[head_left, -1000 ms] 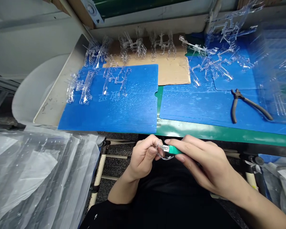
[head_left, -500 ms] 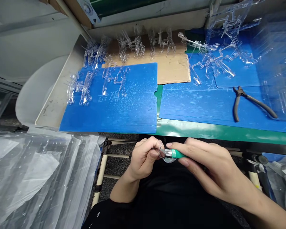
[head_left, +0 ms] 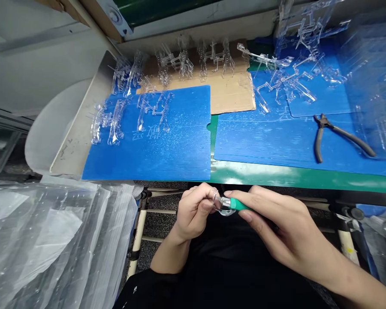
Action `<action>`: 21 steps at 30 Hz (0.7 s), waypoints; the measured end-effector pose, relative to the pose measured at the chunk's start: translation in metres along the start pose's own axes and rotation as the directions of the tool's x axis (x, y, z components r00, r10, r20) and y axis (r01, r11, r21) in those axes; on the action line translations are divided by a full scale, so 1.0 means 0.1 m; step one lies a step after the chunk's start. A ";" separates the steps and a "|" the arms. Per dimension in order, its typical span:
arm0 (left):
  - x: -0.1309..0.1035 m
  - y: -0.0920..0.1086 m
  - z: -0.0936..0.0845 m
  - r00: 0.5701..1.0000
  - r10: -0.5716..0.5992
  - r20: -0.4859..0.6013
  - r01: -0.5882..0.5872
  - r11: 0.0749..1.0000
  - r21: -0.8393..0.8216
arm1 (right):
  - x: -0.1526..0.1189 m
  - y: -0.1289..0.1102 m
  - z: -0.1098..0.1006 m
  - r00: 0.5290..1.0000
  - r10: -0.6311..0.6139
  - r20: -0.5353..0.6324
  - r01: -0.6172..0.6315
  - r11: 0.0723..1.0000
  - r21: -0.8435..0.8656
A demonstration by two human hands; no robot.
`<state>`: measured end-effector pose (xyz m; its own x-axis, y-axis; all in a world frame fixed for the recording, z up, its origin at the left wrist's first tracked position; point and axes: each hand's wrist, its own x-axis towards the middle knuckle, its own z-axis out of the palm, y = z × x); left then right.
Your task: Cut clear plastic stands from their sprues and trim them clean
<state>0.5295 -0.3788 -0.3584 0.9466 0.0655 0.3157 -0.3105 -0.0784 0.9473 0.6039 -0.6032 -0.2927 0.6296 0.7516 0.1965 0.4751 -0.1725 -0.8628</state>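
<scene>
Close to my body, just below the bench edge, my left hand (head_left: 194, 210) is closed around a clear plastic part (head_left: 227, 212), most of it hidden by the fingers. My right hand (head_left: 276, 219) grips a green-handled trimming knife (head_left: 238, 204) between thumb and fingers. The knife's metal end points left and meets the clear part beside my left thumb. Whether the blade touches the plastic or lies just in front of it, I cannot tell.
Clear plastic moldings (head_left: 154, 109) lie on a blue sheet (head_left: 173, 159) and on cardboard (head_left: 231, 98). More moldings (head_left: 286, 81) are piled at right, near black-handled side cutters (head_left: 323, 122). Stacked bagged plastic (head_left: 51, 240) stands at left. The green bench edge (head_left: 276, 174) runs before me.
Both hands stay nearly in place. The knife and the clear part have shifted slightly left and turned a little against each other. The camera view has moved slightly.
</scene>
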 end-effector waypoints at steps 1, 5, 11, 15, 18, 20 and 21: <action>0.01 0.00 0.00 1.000 0.020 0.005 -0.020 1.000 -0.003 | 0.01 0.01 0.01 1.000 0.001 -0.021 -0.001 1.000 -0.009; 0.02 0.02 0.04 0.992 0.116 0.047 -0.115 0.993 -0.036 | 0.05 0.11 0.05 0.994 0.028 -0.108 -0.033 0.999 -0.042; 0.00 0.02 0.07 0.998 0.066 0.018 -0.064 0.990 -0.122 | 0.03 0.14 0.06 0.988 0.038 -0.151 -0.039 0.999 -0.002; -0.02 0.03 0.08 0.999 0.035 0.037 -0.030 0.990 -0.137 | 0.11 0.06 0.07 0.976 0.090 -0.199 -0.069 0.991 0.114; -0.03 0.07 0.07 0.997 -0.004 0.078 0.013 0.993 -0.117 | 0.25 -0.01 0.08 0.970 0.172 -0.174 -0.121 0.956 0.268; -0.05 0.10 0.05 0.995 -0.013 0.101 0.023 0.995 -0.099 | 0.34 -0.06 0.10 0.978 0.159 -0.137 -0.103 0.933 0.346; -0.07 0.12 0.04 0.994 -0.013 0.106 0.023 0.995 -0.093 | 0.38 -0.07 0.11 0.982 0.136 -0.128 -0.081 0.926 0.369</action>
<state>0.5200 -0.3844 -0.3495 0.9543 -0.0389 0.2962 -0.2958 0.0159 0.9551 0.6177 -0.5661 -0.2841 0.7620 0.6334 0.1349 0.1622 0.0149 -0.9866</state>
